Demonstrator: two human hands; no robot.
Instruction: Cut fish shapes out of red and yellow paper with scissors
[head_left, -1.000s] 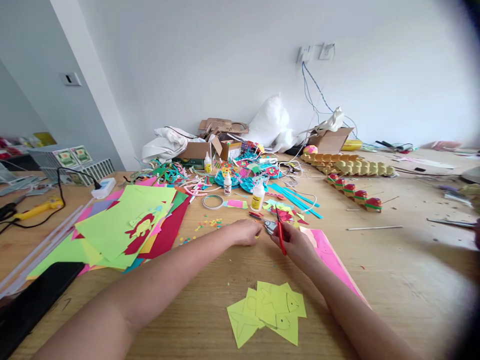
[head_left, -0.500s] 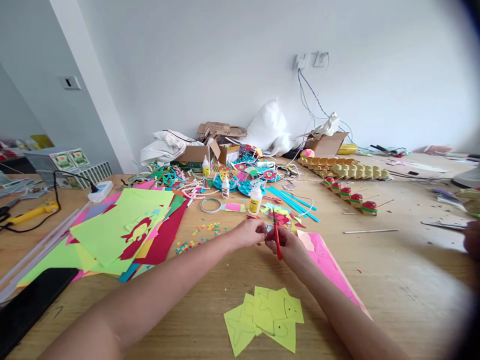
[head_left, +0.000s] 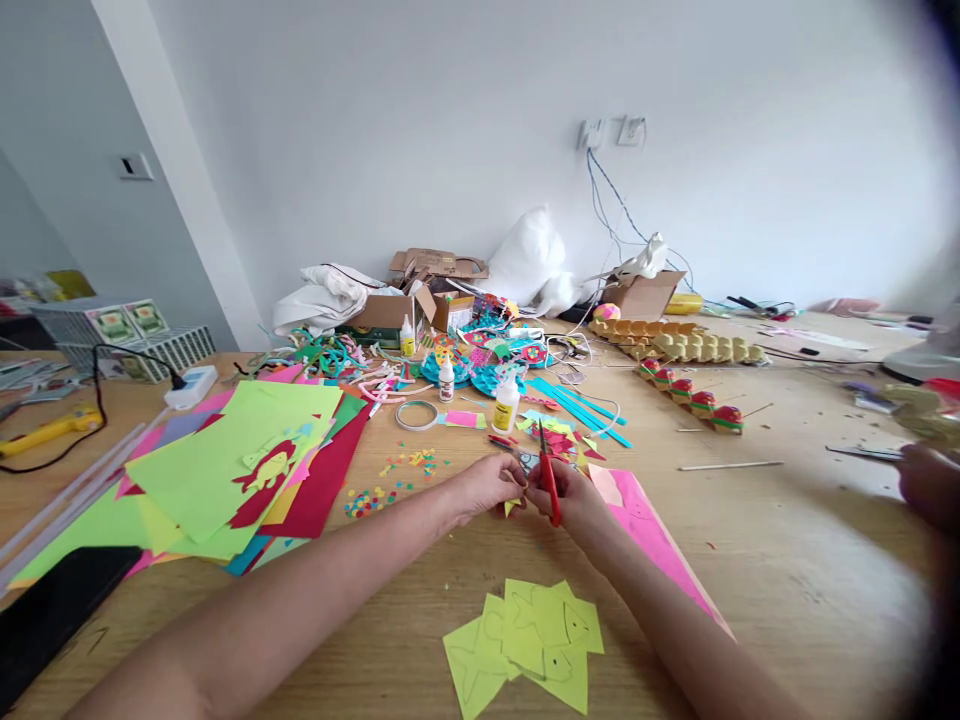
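Note:
My right hand [head_left: 571,500] is closed round a pair of red-handled scissors [head_left: 552,490], whose dark blades point up and away from me. Close beside it, my left hand [head_left: 491,487] has its fingers pinched together. A small bit of yellow paper [head_left: 511,507] peeks out below its fingertips; most of it is hidden. The fingertips of both hands nearly meet above the table. Nearer to me lie several overlapping yellow paper pieces [head_left: 551,630] with fish outlines drawn on them. A bright pink sheet [head_left: 652,540] lies beside my right forearm.
Behind my hands stand a white glue bottle [head_left: 505,402] and red and yellow paper scraps [head_left: 559,440]. Coloured sheets [head_left: 247,460] are piled at left, near a black phone [head_left: 67,610]. A co-worker's hand [head_left: 926,485] holds a metal tool at right. Egg-carton crafts [head_left: 694,400] lie at back right.
Both hands stay close together, and the yellow bit under my left fingertips shows more now. The scissors have tilted slightly. The whole view has shifted a little.

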